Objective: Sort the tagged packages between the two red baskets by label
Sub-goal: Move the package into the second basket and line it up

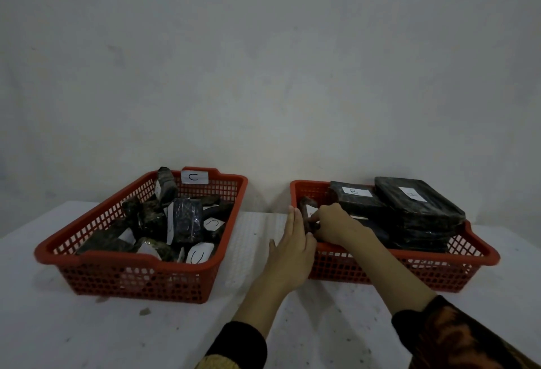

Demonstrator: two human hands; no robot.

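Baskets: two red ones on the white counter (146,324), well apart; left basket (87,275) has a tag marked C on its far rim, right basket (409,272).
Left basket load: a loose heap of dark packages (187,222), at least eight, several with white C tags; exact count unclear.
Right basket load: flat dark packs (415,207) stacked at the right side, two white tags on top; the stack's count is hidden.
Left hand (292,254): fingers straight and together, lying against the right basket's left rim, touching a small package (307,207).
Right hand (333,222): inside the right basket's left end, fingers curled, pinching that small package, which stands tilted with a white tag showing.
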